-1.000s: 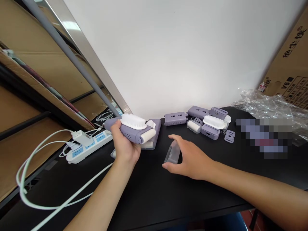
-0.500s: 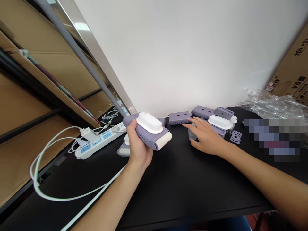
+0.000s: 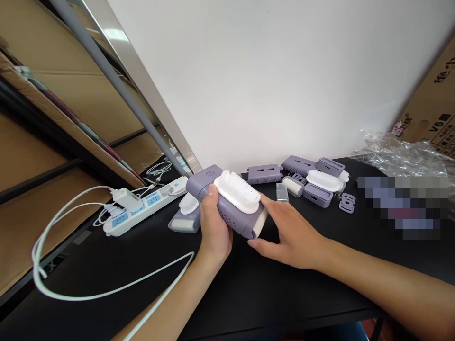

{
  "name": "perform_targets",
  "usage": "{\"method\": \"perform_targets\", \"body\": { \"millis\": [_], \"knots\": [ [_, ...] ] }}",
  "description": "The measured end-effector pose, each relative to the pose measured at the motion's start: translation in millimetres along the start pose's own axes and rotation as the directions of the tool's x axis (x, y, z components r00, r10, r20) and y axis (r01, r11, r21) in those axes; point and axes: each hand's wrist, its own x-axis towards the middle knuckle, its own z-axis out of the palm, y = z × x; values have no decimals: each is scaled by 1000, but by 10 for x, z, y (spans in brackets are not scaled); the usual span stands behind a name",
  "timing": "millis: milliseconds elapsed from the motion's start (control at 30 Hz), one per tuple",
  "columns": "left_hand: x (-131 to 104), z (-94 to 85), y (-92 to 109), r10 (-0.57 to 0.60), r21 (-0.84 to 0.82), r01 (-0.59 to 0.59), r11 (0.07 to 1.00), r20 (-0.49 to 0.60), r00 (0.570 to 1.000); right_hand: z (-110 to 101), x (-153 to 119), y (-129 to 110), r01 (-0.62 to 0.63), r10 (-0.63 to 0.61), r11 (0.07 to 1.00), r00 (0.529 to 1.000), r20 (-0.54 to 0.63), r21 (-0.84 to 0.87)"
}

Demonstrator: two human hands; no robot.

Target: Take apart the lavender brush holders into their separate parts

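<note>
My left hand [image 3: 216,229] is wrapped round a purple scrubbing brush [image 3: 227,213], thumb on its near side. The brush is tilted, with an oval pad of white bristles [image 3: 239,192] facing up and a cream-coloured end piece [image 3: 260,223] at its right. Around that end are the fingers and thumb of my right hand [image 3: 296,237]; the index finger lies beside the bristles and the thumb is at the lower corner. Behind my left hand a second purple brush [image 3: 185,220] with white bristles lies on the black table [image 3: 245,293].
Right of centre lie purple housings [image 3: 265,174], a clear cap [image 3: 282,192], a cream roller [image 3: 293,186], a white bristle pad [image 3: 323,180] and a flat purple plate [image 3: 347,203]. A power strip [image 3: 149,203] with white cables stands left. Clear plastic wrap [image 3: 408,154] lies right, by a carton [image 3: 433,104].
My right hand has moved left from beside the clear cap to the cream end of the brush. My left hand has brought the brush slightly right and lower.
</note>
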Motion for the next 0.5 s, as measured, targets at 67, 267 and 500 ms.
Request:
{"method": "perform_targets", "body": {
  "millis": [67, 267, 500],
  "knots": [
    [-22, -1, 1, 5, 5, -6, 1000, 12, 1000, 4, -9, -7, -17, 17, 999, 1000, -6, 34],
    [-43, -43, -34, 1, 42, -2, 999, 27, 1000, -2, -25, -62, -125, 119, 982, 992, 49, 143],
    [-103, -21, 11, -48, 15, 47, 999, 18, 999, 0, -41, -89, -117, 114, 983, 993, 29, 140]
  ]
}}
